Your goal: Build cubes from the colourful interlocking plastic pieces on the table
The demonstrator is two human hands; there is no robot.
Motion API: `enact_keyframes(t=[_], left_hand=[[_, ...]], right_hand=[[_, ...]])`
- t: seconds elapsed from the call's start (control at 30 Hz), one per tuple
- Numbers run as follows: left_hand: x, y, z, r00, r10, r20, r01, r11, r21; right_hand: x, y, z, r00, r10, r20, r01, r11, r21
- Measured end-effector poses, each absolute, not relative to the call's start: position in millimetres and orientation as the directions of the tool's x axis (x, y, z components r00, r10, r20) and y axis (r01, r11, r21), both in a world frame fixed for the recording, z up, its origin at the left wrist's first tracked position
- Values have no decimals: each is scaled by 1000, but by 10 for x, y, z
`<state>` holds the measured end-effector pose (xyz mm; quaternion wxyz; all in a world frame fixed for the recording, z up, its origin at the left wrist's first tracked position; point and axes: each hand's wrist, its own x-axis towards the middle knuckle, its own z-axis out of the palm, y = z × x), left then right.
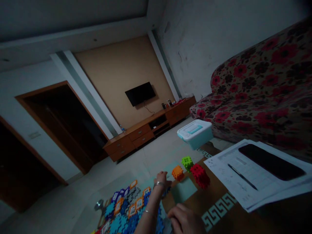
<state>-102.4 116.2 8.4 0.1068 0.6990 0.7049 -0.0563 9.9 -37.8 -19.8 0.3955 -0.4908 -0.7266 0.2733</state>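
My left hand [161, 179] reaches forward beside an orange cube of interlocking pieces [177, 173], with a small gap between them. Its fingers look loosely bent and apart, and I see nothing held in them. Just below that hand lies a dark blue piece [166, 191], partly covered. Closer to me, my right hand [186, 220] is curled at the table's near side; what its fingers hold, if anything, is hidden. Behind the orange cube stand a lime green cube [187, 163] and a red block of joined pieces [200, 175]. Many flat interlocking tiles [119, 223] spread left of my left arm.
A lidded teal box [198, 139] stands at the table's far end. Papers [225, 185] with a pen [242, 176] and a black phone [271, 162] lie on the right. Beyond are a flowered sofa [241, 107] and a low wooden cabinet [141, 133].
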Motion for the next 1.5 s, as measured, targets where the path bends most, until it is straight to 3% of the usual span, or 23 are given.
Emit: enact_keyframes(t=[0.23, 0.43, 0.6, 0.77, 0.93, 1.17, 1.33, 1.5], left_hand=[[-1344, 335, -253, 27, 967, -254, 997, -7, 82], [-1640, -378, -308, 114, 960, -256, 984, -72, 165], [-1899, -804, -416, 167, 952, -257, 972, -116, 202], [-2239, -1091, -674, -33, 987, -157, 991, 52, 121], [-2455, -1274, -693, -242, 957, -159, 966, 253, 53], [-2582, -1354, -463, -363, 919, -153, 921, 379, 94], [-2721, -1148, -371, -330, 943, -42, 921, 331, 204], [-2950, -1069, -475, -380, 914, -138, 893, 402, 203]], right_hand=[[99, -486, 1, -256, 944, 208, 514, 315, -798], [-68, -603, -66, -348, 905, 245, 442, 389, -808], [-182, -608, -213, -440, 871, 216, 474, 430, -769], [-355, -599, -450, -499, 850, 167, 560, 463, -687], [-664, -712, -620, -625, 764, 160, 556, 580, -595], [-934, -598, -551, -511, 851, 120, 732, 504, -458], [-1409, -381, -468, -569, 793, 216, 622, 587, -518], [-1928, -114, -514, -666, 714, 215, 555, 667, -497]])
